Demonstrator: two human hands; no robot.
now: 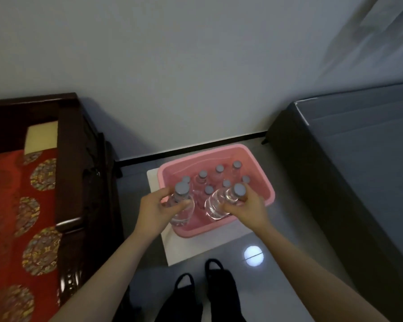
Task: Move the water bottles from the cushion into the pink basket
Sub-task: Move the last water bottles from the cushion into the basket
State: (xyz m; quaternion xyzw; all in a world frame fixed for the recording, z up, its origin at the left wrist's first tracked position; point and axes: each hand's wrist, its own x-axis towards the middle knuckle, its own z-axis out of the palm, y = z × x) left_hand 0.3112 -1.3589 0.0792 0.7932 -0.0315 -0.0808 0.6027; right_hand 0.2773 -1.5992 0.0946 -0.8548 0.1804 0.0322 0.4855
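I hold one clear water bottle [181,205] in my left hand [154,209] and another bottle [221,202] in my right hand [247,209]; both have grey caps, and both are over the near part of the pink basket [261,182]; my left fingers are wrapped round the first bottle's body, which stands nearly upright with its cap towards me and its base low at the basket's near left corner; my right fingers close round the second bottle near its neck, and it lies tilted, cap to the right, base swung towards the middle; whether either base touches the basket floor I cannot tell; behind them several more bottles [203,177] stand upright inside the basket, their grey caps showing in rows; the basket sits on a white board [184,249] on the glossy grey floor [277,275], close to the wall; to my left is the red patterned cushion [21,205] on a dark wooden seat [70,159], and what I see of it carries no bottle; to my right stands a dark grey bed frame [358,170]; my black shoes [205,293] are at the bottom edge
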